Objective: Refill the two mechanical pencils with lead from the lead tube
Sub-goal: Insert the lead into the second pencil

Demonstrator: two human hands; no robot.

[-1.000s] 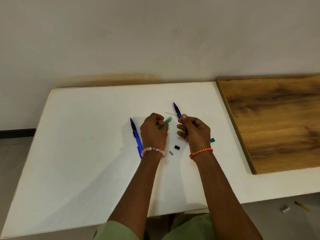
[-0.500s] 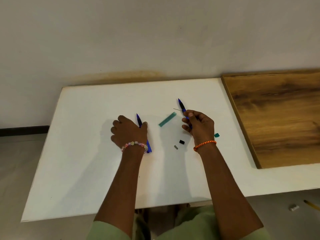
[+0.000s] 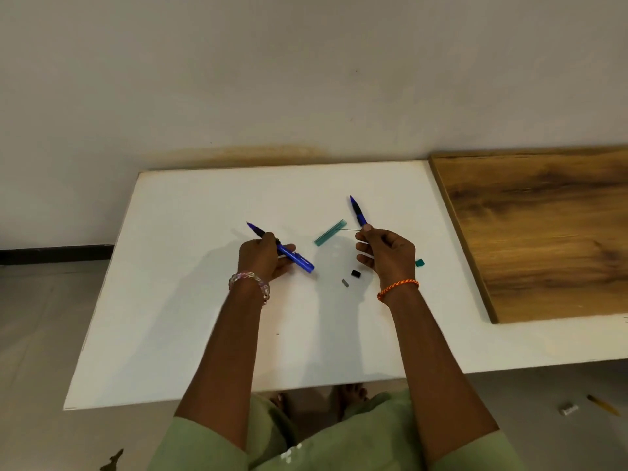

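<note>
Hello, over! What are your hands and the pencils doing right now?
Left hand grips one blue pencil. Right hand holds the other pencil, pinching a thin lead. Lead tube on table, nothing blocking.

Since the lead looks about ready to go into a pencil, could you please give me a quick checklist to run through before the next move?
1. Left hand grips the left pencil, lifted off the table: ok.
2. Right hand holds the right pencil: ok.
3. Lead stick pinched at the right fingertips, pointing left: ok, unbroken as far as visible.
4. Lead tube lies on the white table between the hands, within reach: ok.
5. Left pencil's rear end open for loading: cannot tell.
6. Small loose parts, black piece, grey piece, teal cap, away from table edges: ok.
</note>
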